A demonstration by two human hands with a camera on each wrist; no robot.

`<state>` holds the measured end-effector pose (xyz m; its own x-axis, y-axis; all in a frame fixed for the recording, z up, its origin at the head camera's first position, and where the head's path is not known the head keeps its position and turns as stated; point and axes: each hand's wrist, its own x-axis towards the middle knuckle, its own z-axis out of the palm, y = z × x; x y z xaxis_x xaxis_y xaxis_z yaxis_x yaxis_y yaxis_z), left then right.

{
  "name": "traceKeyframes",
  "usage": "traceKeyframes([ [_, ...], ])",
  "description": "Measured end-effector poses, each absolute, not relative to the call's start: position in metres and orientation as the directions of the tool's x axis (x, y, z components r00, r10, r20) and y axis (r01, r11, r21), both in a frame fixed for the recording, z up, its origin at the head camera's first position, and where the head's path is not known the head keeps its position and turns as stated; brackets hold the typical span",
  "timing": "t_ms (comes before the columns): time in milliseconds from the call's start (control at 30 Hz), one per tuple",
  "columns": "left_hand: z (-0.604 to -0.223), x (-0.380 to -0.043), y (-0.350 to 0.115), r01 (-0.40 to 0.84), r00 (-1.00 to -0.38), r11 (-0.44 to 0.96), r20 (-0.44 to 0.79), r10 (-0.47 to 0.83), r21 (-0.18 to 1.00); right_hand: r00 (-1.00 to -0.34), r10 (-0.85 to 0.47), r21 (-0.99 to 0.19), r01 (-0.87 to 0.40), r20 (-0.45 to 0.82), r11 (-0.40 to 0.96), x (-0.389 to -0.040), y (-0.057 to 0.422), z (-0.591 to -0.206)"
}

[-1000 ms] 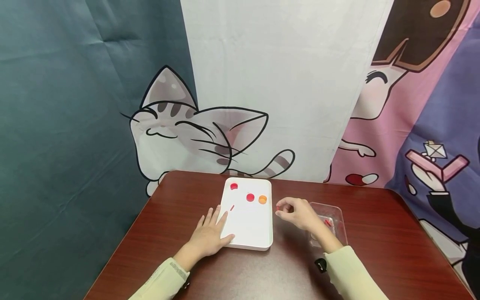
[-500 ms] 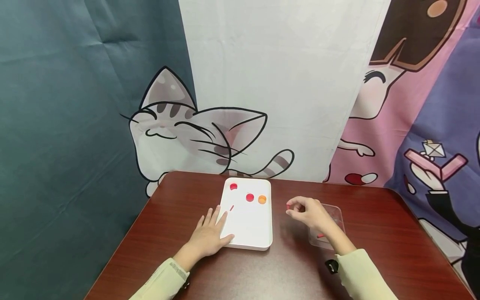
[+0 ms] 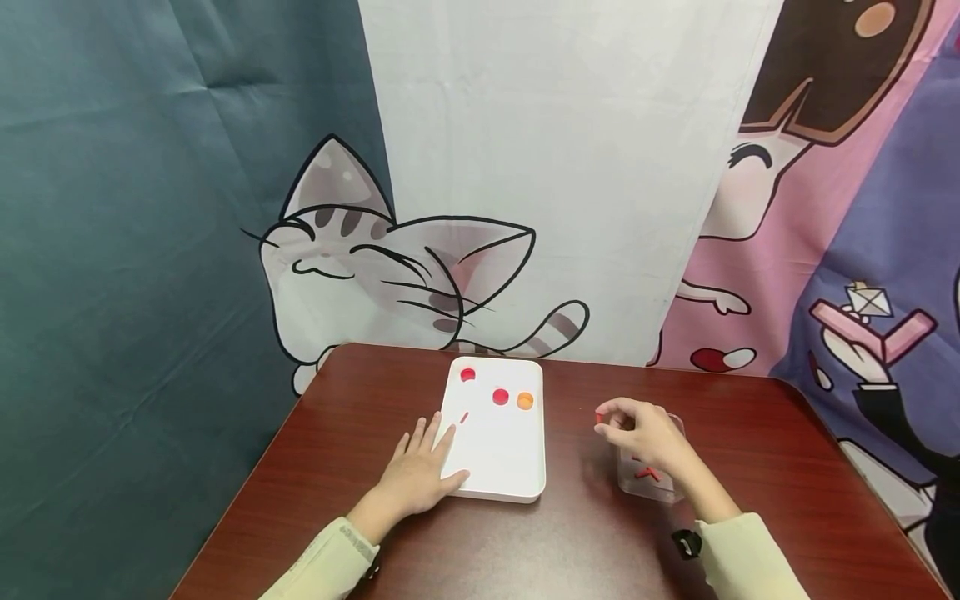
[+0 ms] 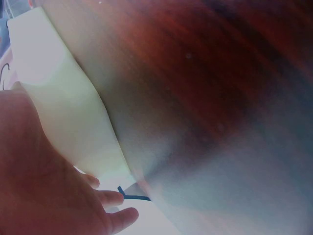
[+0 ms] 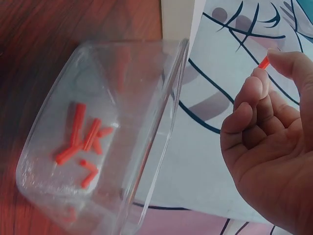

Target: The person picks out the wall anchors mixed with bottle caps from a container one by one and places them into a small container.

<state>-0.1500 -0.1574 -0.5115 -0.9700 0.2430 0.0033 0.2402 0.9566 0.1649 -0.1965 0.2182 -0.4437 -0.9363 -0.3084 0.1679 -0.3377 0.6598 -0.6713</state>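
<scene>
In the head view my left hand [image 3: 416, 475] rests with spread, straight fingers on the left edge of a white tray [image 3: 498, 462]. On that tray lie two red round pieces [image 3: 500, 397], an orange one [image 3: 525, 401] and a thin red stick [image 3: 463, 417]. Between thumb and forefinger, my right hand [image 3: 651, 435] pinches a short red stick [image 5: 264, 62]. The hand is raised above a clear plastic box [image 5: 164, 127], partly covering it in the head view. Several red sticks [image 5: 77, 122] of differing lengths lie inside the box.
Both the tray and the box stand on a dark red-brown wooden table [image 3: 555, 546]. Behind its far edge hangs a printed cloth [image 3: 570, 167] with a cartoon cat. The box is to the right of the tray, with a strip of table between.
My right hand has moved right, away from the tray and over the clear box, still pinching the red stick. The left hand has stayed on the tray.
</scene>
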Motion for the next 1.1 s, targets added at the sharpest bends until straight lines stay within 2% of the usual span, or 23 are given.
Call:
traceKeyframes([
  [200,-0.513,-0.151,-0.158,0.239,-0.97,0.958,0.003,0.241,0.161,-0.928,-0.307,-0.633,-0.368,0.209,0.681,-0.194,0.228,-0.444],
  [500,-0.513,-0.151,-0.158,0.242,-0.97,0.956,0.006,0.245,0.163,-0.929,-0.286,-0.638,-0.368,0.233,0.676,-0.19,0.242,-0.449],
  [1100,-0.513,-0.151,-0.158,0.241,-0.97,0.955,0.008,0.244,0.174,-0.953,-0.247,-0.654,-0.299,0.173,0.695,-0.184,0.261,-0.46],
])
